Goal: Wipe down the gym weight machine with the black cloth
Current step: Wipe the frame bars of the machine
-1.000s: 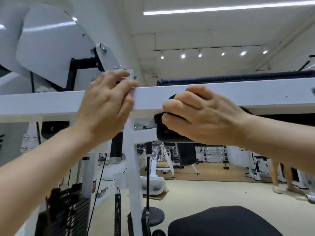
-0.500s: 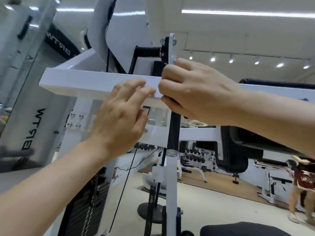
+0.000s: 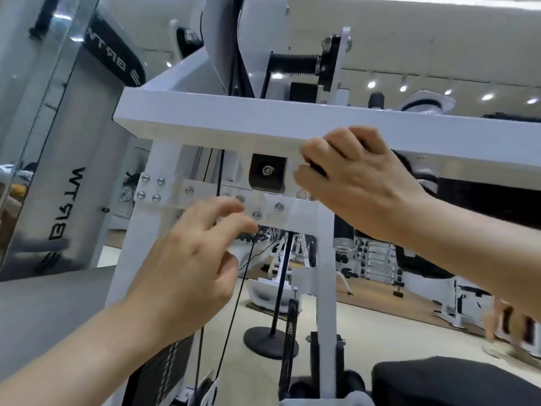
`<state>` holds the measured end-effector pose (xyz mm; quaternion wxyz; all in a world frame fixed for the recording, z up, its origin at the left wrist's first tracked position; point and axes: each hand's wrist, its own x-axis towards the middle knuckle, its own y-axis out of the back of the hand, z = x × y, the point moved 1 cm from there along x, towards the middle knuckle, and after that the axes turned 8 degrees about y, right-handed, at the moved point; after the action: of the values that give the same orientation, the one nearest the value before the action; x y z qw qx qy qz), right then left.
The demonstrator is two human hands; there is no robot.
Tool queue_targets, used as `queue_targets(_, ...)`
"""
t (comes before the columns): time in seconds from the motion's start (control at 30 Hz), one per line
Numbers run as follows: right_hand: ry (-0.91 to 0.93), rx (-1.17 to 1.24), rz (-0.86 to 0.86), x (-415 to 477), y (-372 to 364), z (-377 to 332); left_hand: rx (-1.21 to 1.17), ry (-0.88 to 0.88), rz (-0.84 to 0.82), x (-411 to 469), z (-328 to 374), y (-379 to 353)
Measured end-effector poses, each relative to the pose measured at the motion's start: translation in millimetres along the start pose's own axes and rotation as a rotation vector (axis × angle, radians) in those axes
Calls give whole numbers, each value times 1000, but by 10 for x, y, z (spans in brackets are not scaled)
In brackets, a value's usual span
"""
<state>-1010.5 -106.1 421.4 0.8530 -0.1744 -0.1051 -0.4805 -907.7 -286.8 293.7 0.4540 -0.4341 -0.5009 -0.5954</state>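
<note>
The black cloth [image 3: 317, 168] is barely on show now: just a dark sliver peeking out under the curled fingers of the right hand [image 3: 351, 183], centre-right of the frame, pressed against the lower edge of the white painted steel crossbeam of the weight machine [image 3: 222, 124]. A second ago that hand was working further along the beam with a good wad of cloth visible beneath it; since then it has slid towards the beam's left end, and the view has swung with it, so the beam's corner now sits upper left. The right hand grips the cloth, fingers folded tight round it, knuckles out.

And the left hand [image 3: 190, 259]: it was clamped on top of the beam a second ago, and it has come off! It floats lower centre, fingers loosely spread, holding nothing, in front of the white bolted bracket plate [image 3: 205, 197], whether touching it I cannot tell.

By my reading, this stretch of beam is nearly covered, with the last part out to the corner left. The black padded seat [image 3: 456, 382] waits at lower right.
</note>
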Motion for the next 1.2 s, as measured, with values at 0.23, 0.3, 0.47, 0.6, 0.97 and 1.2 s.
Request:
queue_targets(0.23,-115,137,243,-182,-42,-299,27,-164,-74,-160,-31,-59)
queue_targets(0.3,-126,107,390,59,63,-184,-5,-146,33,129,-62,16)
queue_targets(0.47,-134,112,399,697,-76,-167,251,-93,141,1235,-133,230)
queue_targets(0.6,-63,197,450,986,-291,-352,357,-194,-157,1564,-381,434)
queue_targets(0.97,63,27,635,1879,-684,-752,273,-154,-365,1613,-1145,923)
queue_targets(1.2,60,109,523,1672,-492,-593,-15,-27,-266,1567,-1126,893)
